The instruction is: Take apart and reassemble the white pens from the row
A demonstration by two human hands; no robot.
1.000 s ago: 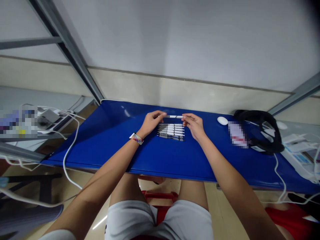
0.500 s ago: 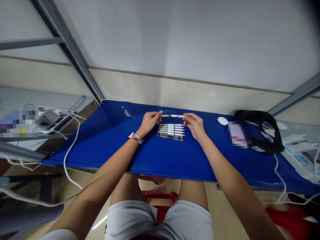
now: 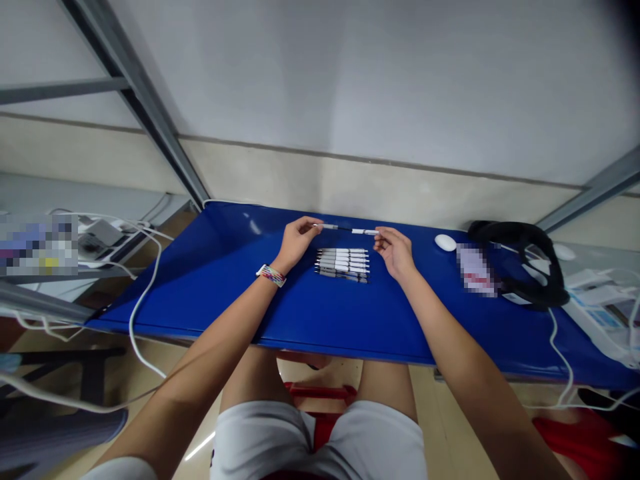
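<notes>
A pen stretches level between my two hands above the far half of the blue table. My left hand [image 3: 296,241] pinches the tip end of its grey front part [image 3: 329,227]. At the other end, the fingertips of my right hand [image 3: 395,250] close on the white rear part [image 3: 364,232]. A thin dark length [image 3: 345,229] shows between the two parts. Just below, nearer to me, several similar pens [image 3: 343,257] lie side by side in a stack of rows, grey ends left and mostly white ends right.
On the right of the blue table [image 3: 390,320] lie a white oval object [image 3: 445,243], a blurred-out packet [image 3: 475,270] and a black headset-like strap [image 3: 543,267]. White cables [image 3: 145,293] hang over the left edge. A wall [image 3: 320,177] stands behind the table.
My right hand has moved slightly right and my left slightly left. The pen's white and grey parts are farther apart, with a longer dark length showing between them. The row of pens is unchanged.
</notes>
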